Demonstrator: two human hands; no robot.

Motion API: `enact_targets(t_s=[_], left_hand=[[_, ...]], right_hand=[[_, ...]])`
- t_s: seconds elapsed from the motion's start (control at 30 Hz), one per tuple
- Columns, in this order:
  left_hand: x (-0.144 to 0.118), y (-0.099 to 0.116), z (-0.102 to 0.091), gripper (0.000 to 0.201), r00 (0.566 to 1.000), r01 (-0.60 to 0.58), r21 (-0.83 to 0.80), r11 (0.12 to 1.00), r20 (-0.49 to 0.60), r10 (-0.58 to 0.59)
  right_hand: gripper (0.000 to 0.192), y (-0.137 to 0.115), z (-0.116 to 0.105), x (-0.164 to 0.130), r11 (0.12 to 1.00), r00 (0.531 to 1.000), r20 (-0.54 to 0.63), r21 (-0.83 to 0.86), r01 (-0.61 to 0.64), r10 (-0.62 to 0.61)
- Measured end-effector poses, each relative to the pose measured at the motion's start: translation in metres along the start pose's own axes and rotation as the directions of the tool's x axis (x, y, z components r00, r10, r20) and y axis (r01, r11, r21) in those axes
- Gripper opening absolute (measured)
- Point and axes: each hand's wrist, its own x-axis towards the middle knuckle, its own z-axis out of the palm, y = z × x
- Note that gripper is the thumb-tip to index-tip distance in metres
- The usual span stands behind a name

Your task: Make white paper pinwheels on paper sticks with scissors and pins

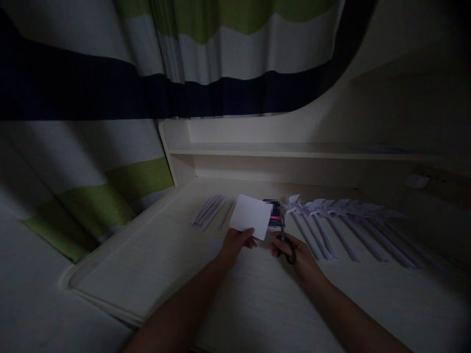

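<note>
My left hand (238, 241) pinches the lower edge of a square sheet of white paper (250, 215), thumb on top and fingers beneath. In my right hand (294, 252) is a pair of scissors (285, 245) with dark handles, its blades pointing away from me. The scissors are just right of the paper and apart from it. Behind them lies a small dark item with a pink stripe (275, 217), partly hidden by the paper. Several paper pinwheels on white paper sticks (342, 233) lie in a row to the right. Thin rolled paper sticks (208, 210) lie to the left.
The pale desk (154, 264) has a raised shelf (257, 149) along its back. A striped curtain (239, 59) hangs behind and at the left. At the right wall there is a dim box-like object (437, 186). The scene is dark.
</note>
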Motion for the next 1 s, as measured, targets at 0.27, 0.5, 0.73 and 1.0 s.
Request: enact_targets(t_s=[0.27, 0.5, 0.73, 1.0], left_hand=[[0.001, 0.009, -0.004, 0.029, 0.99, -0.05, -0.031, 0.998, -0.134, 0.045], [0.0, 0.008, -0.002, 0.025, 0.994, -0.03, -0.018, 0.999, -0.104, 0.028], [-0.002, 0.008, -0.002, 0.024, 0.996, -0.031, -0.023, 0.999, -0.089, 0.029], [-0.002, 0.008, -0.002, 0.024, 0.995, -0.018, 0.001, 1.0, -0.094, 0.018]], right_hand=[[0.037, 0.02, 0.004, 0.0, 0.981, 0.945, 0.312, -0.19, -0.041, 0.1], [0.035, 0.017, 0.006, -0.003, 0.974, 0.935, 0.333, -0.221, -0.046, 0.119], [0.041, 0.022, 0.005, -0.001, 0.969, 0.941, 0.319, -0.244, -0.034, 0.113], [0.043, 0.022, 0.004, -0.001, 0.965, 0.942, 0.315, -0.262, -0.031, 0.116]])
